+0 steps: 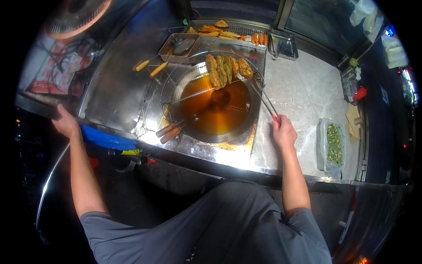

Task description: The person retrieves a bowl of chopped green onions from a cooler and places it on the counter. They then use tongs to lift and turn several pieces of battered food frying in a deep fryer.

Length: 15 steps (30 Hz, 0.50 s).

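My right hand (285,132) grips the red handles of metal tongs (263,99). The tips of the tongs are at a browned fried piece (245,68) on the wire draining rack (171,74). Several fried pieces (224,71) stand side by side on that rack, above the far part of a round pan of amber oil (219,109). Two wooden-handled tools (170,132) lean over the pan's near left rim. At the far left, my left hand (67,122) rests against the counter's front edge with no tool in it; its fingertips are partly hard to make out.
A metal container (179,48) with wooden-handled strainers stands behind the pan. Fried slices and skewered sausages lie on a back tray (217,31), beside a metal tray (283,44). A plastic tub of chopped greens (333,145) stands right. A heater-like round grille (77,16) is upper left.
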### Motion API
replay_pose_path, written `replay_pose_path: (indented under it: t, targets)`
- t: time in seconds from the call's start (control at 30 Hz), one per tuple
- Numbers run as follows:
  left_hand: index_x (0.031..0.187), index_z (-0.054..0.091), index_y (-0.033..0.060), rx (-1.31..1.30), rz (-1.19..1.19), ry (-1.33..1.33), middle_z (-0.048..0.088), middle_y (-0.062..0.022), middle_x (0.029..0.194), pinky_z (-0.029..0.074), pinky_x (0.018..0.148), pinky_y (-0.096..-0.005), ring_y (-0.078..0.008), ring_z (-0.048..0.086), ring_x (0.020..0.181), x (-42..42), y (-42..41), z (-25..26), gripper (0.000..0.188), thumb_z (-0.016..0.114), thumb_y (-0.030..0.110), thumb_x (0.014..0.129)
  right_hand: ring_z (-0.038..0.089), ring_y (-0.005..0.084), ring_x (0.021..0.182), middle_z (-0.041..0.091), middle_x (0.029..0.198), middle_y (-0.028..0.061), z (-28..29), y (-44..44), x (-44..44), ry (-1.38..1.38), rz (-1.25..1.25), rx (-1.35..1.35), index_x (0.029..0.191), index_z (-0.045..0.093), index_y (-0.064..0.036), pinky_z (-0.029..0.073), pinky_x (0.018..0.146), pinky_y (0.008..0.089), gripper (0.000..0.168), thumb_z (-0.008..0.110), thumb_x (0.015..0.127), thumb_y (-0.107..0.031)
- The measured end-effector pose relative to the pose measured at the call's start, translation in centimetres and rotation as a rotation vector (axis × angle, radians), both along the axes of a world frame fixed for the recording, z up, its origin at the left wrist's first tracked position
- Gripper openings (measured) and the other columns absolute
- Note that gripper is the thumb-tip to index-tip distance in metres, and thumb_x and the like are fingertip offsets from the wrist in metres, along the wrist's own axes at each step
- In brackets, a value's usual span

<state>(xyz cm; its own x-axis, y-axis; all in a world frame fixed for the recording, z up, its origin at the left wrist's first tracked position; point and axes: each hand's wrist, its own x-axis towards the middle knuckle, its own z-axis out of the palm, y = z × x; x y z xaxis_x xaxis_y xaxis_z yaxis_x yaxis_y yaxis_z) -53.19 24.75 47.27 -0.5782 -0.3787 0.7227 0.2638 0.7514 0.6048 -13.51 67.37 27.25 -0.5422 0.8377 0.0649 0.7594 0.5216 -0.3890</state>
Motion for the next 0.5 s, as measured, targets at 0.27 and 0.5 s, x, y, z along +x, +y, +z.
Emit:
replay_pose_path:
  t: [0.27, 0.5]
  targets:
    - [0.108, 0.049, -0.0031, 0.011, 0.021, -0.005, 0.051, -0.0210, 0.108, 0.035, 0.088, -0.0350, -0.0319, 0.047, 0.103, 0.28, 0.27, 0.10, 0.052, 0.055, 0.038, 0.076, 0.056, 0.0317, 0.082, 0.056, 0.093, 0.0133, 0.12, 0.03, 0.11, 0.057, 0.017, 0.047, 0.103, 0.050, -0.009, 0.044, 0.068, 0.0413, 0.033, 0.054, 0.076, -0.027]
    - [0.108, 0.049, -0.0029, 0.034, 0.005, -0.002, 0.051, -0.0205, 0.108, 0.035, 0.088, -0.0346, -0.0311, 0.047, 0.103, 0.27, 0.37, 0.05, 0.053, 0.055, 0.039, 0.075, 0.056, 0.0317, 0.082, 0.056, 0.093, 0.0135, 0.62, 0.24, -0.48, 0.041, 0.018, 0.063, 0.103, 0.050, -0.009, 0.044, 0.068, 0.0412, 0.033, 0.054, 0.076, -0.028]
